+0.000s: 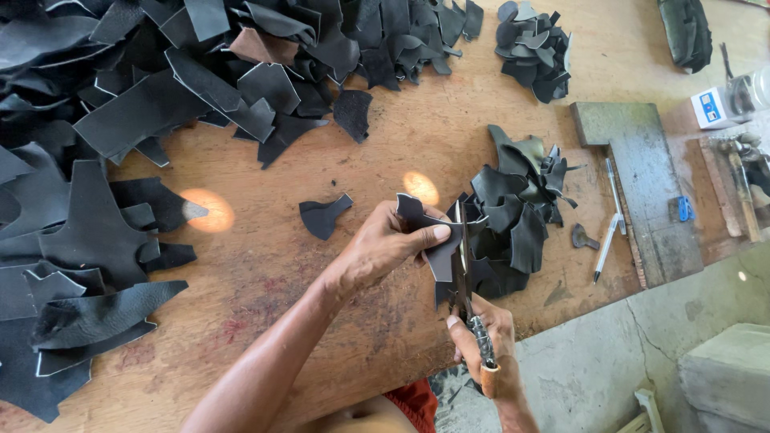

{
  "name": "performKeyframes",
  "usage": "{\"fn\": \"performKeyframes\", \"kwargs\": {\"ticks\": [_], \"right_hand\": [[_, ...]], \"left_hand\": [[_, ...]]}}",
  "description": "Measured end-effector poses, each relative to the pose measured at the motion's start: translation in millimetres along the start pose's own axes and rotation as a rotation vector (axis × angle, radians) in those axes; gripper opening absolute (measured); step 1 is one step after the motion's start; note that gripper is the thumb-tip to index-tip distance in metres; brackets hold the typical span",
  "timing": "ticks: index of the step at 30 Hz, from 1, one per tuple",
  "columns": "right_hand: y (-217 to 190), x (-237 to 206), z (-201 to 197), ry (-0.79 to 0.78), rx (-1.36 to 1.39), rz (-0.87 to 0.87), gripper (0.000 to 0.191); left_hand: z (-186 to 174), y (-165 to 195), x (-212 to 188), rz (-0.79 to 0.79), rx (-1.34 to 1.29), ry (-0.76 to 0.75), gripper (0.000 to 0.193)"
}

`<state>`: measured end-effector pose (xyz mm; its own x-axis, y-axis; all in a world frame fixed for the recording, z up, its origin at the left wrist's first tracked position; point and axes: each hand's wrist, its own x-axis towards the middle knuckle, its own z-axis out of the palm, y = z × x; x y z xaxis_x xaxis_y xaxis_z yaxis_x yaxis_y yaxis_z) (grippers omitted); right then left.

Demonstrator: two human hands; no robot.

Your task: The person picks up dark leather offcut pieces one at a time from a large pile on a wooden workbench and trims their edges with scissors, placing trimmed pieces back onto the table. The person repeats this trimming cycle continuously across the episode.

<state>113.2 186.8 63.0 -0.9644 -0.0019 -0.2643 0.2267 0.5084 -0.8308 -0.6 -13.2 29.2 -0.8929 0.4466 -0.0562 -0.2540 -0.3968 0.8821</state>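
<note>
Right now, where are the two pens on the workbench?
In the head view the pens lie right of centre on the wooden table, between the pile of trimmed leather pieces and the grey board.

Large heap of black leather pieces cut off by the far and left edges, full extent not visible. Dark bundle at far right cut by the top edge. Blades of the scissors partly hidden behind the held leather piece. Right hand wrapped around the handles, finger loops hidden. Small blue item on the grey board too small to identify. Tools at right edge cropped and blurred.
</note>
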Motion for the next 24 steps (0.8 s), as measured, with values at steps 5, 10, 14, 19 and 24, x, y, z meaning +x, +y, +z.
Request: {"fn": "performKeyframes", "kwargs": {"ticks": [5,10,14,19,24], "right_hand": [[4,-2,-2,-0.004,-0.044,-0.003,0.013],[5,0,1,-0.039,-0.027,0.062,0.012],[-4,-4,1,-0.042,0.027,0.045,0.009],[-12,-1,3,-0.024,0.032,0.027,0.009],[-2,0,1,-0.007,-0.054,-0.018,0.010]], "left_hand": [[-3,0,0,-0.040,0.064,-0.009,0.028],[-3,5,-2,-0.027,0.062,-0.028,0.028],[-2,9,-4,-0.053,0.126,-0.023,0.027],[1,9,-3,-0.051,0.097,-0.051,0.028],[0,8,-1,-0.076,0.118,-0.050,0.028]]}}
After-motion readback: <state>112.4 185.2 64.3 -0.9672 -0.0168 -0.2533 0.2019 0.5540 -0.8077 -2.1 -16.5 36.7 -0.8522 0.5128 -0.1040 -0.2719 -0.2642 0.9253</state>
